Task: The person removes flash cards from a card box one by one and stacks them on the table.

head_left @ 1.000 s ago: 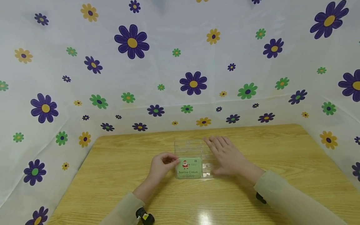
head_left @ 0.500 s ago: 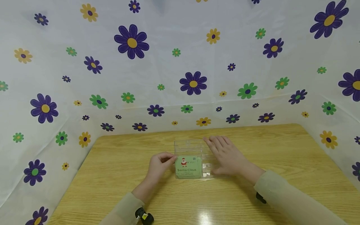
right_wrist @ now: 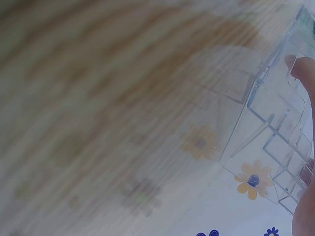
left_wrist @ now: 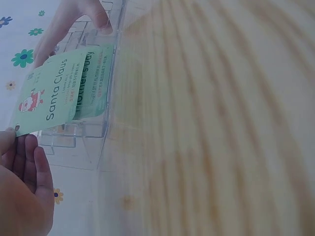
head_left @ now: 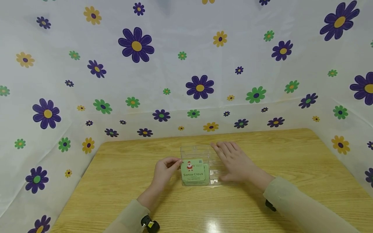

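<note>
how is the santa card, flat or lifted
Lifted at one corner: the left hand pinches the Santa card there, with another card showing beneath.

Worktop [head_left: 125, 161]: yellow-brown wood grain, glare spot [head_left: 211, 225] on its near part. White cloth [head_left: 163, 71] rises behind the worktop and along both its sides; printed flowers purple, yellow, green. One yellow flower [head_left: 340, 144] just beyond worktop's right edge.
</note>
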A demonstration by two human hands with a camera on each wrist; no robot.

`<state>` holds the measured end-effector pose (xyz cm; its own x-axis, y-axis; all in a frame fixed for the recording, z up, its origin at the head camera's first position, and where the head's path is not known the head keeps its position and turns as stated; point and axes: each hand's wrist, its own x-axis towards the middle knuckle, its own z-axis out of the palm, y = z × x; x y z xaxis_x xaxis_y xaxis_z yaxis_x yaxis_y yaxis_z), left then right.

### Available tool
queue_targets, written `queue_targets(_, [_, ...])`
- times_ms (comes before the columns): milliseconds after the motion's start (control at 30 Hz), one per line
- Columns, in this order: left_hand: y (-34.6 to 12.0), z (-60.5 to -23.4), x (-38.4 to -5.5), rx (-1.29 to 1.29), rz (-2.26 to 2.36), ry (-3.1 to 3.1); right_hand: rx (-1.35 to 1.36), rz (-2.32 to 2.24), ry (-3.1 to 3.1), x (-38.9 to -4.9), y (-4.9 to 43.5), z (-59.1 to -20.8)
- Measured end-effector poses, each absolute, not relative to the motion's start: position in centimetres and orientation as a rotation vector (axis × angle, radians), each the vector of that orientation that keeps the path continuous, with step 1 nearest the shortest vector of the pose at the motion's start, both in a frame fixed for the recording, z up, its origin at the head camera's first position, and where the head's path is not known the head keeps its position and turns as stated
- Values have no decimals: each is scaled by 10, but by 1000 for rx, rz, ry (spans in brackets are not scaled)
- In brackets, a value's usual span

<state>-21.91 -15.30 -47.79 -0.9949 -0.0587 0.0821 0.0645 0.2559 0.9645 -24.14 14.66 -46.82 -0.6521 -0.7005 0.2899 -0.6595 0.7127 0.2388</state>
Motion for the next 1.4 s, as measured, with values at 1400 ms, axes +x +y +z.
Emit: queue_targets(1400, [-185,-472,-209,141,-1818,-2322,1057,-165,-2539,-242,147,-470])
